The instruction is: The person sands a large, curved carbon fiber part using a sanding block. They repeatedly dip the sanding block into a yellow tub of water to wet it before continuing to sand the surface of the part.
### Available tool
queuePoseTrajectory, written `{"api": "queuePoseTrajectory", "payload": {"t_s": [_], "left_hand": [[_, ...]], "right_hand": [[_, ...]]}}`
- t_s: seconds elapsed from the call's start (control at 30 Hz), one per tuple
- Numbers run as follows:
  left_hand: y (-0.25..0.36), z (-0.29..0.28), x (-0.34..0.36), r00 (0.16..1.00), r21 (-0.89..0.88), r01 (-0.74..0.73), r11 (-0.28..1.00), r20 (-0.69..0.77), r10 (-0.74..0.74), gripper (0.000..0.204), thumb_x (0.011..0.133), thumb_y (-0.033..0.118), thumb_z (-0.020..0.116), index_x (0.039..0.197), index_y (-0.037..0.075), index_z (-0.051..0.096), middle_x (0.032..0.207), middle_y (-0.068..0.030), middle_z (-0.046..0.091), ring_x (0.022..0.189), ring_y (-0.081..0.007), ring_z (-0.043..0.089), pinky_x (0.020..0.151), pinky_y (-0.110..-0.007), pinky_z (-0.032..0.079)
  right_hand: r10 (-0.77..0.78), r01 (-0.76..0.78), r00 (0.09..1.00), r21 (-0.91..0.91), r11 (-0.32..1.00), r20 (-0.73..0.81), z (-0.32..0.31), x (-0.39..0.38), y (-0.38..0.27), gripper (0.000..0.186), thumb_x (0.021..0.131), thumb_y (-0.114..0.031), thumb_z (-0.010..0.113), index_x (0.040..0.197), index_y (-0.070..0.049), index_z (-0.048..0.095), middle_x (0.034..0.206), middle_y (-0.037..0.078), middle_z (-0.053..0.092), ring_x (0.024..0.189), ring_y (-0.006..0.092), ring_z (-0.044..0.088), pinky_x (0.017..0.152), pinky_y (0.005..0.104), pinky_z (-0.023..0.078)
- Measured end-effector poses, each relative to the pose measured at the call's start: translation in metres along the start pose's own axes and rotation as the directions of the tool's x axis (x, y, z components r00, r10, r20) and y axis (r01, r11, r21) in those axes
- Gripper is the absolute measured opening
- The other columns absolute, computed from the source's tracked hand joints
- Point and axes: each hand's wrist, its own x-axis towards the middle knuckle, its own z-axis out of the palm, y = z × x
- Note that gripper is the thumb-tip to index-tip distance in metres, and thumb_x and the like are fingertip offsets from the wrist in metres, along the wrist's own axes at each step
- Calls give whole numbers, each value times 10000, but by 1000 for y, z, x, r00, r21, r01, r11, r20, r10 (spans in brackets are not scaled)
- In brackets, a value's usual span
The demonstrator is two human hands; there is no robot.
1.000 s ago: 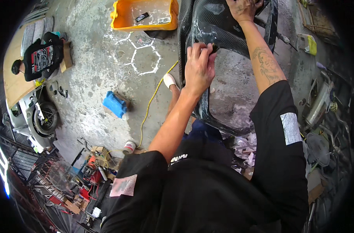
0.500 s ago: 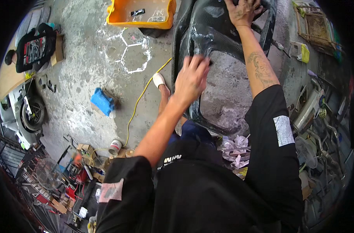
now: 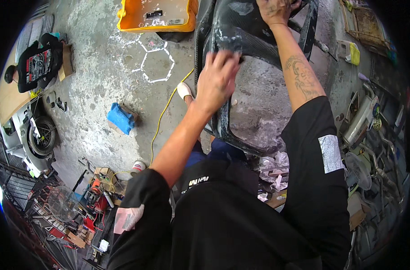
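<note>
A black body panel (image 3: 242, 45) with a woven carbon-fibre look and a large opening is in front of me. White, wet-looking smears mark its upper surface. My left hand (image 3: 217, 81) is over the panel's left side, knuckles up. Its fingers are curled down and smeared by motion, so I cannot make out anything under them. At the top edge of the view, my right hand (image 3: 275, 10) grips the far part of the panel. Its fingers bend over the frame, with the tips partly cut off.
A yellow tub (image 3: 156, 24) with cloudy liquid and a small dark item stands far left of the panel. A yellow cable (image 3: 164, 112) and a blue cloth bundle (image 3: 121, 118) lie on the floor. Another person (image 3: 40, 63) is at the left. Tools (image 3: 94, 198) and metal pipes (image 3: 385, 157) clutter both sides.
My left hand has shifted slightly down and left over the panel, still blurred. My right hand stays at the panel's far part. The whole view has shifted a little.
</note>
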Motion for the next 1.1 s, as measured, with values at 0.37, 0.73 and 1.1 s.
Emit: {"api": "queuePoseTrajectory", "payload": {"t_s": [0.37, 0.73, 1.1], "left_hand": [[-4, -10, -15, 980, 22, -49, 999, 196, 44, 313, 851, 27, 784, 1154, 49, 707, 1111, -116, 640, 966, -355, 588, 834, -443, 524], [-10, -32, -5, 975, -2, -133, 991, 179, 132, 377, 854, 29, 777, 1219, 72, 690, 1150, -118, 631, 987, -347, 579, 876, -445, 514], [-17, -17, 29, 890, 47, -270, 962, 394, 230, 560, 760, 8, 760, 1307, 66, 656, 1255, -82, 605, 1036, -347, 540, 912, -408, 532]], "right_hand": [[-34, 34, 999, 18, 999, -10, -4, 0, 5, 588, 928, -600, 685, 1441, -330, 589, 1685, 39, 342, 1540, 423, 266, 1184, 717, 190], [7, -8, 1000, 53, 999, 15, -11, 0, -4, 587, 920, -614, 685, 1425, -324, 607, 1684, 30, 346, 1536, 427, 267, 1184, 715, 190], [7, -8, 1000, 96, 995, 8, -6, 1, -1, 588, 911, -601, 702, 1426, -335, 606, 1696, 29, 324, 1551, 423, 244, 1198, 715, 168]]}}
